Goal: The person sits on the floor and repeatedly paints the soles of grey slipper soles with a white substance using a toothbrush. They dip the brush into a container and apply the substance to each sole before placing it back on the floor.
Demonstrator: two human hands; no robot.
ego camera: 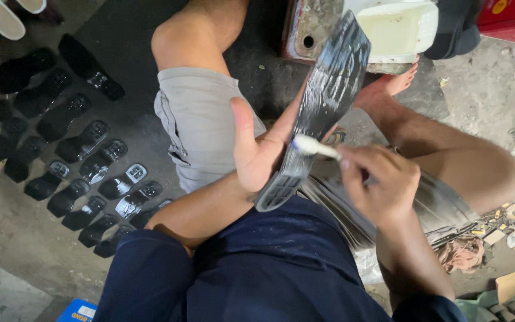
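So the person's sitting low on a dirty concrete floor point(496, 89), knees up, grey shorts on one leg and a dark blue shirt filling the bottom of the view. Off to their left side there's a whole spread of black shoe soles point(73, 155) laid out in rough rows on the floor, some looking wet and shiny, a few pale ones up in the corner. Up ahead past the feet sits a white plastic tub point(400, 27) with something creamy in it, next to a rusty metal tray point(308, 30). A stack of flat shiny sheets rests across the right thigh. The main thing is the long black sole point(323, 107), held up tilted in front of the chest, its top end pointing toward the tub and its bottom end down by the lap. The left hand point(254, 152) cradles it from the side, palm against the lower half with the thumb sticking up free. The right hand point(379, 182) sits just right of the sole, fingers curled tight around a small white-tipped brush point(314, 146), whose tip touches the sole's glossy face about midway down.
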